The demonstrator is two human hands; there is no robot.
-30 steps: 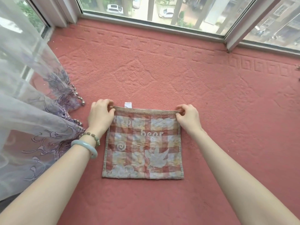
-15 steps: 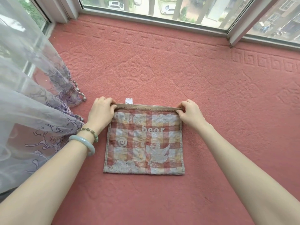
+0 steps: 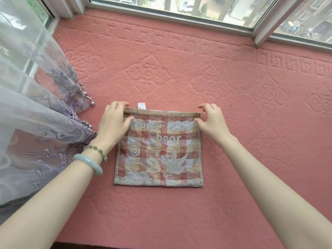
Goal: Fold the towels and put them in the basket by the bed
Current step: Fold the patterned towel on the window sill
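Observation:
A red-and-cream checked towel (image 3: 159, 151) with the word "bear" lies flat and square on the red carpeted ledge (image 3: 179, 69), a white tag at its far edge. My left hand (image 3: 113, 123) lies over the towel's far left corner, thumb resting on the cloth and fingers reaching past the edge. My right hand (image 3: 212, 121) hovers at the far right corner, thumb and fingers spread apart, with the corner lying flat between them. No basket is in view.
A sheer white curtain with purple embroidery and beads (image 3: 36, 114) hangs over the left side of the ledge, close to my left arm. A window frame (image 3: 179, 18) runs along the far edge. The ledge's near edge is at the bottom.
Both hands pinched the towel's far corners before. Now the fingers have loosened and the far edge lies flat on the ledge. The towel has not shifted.

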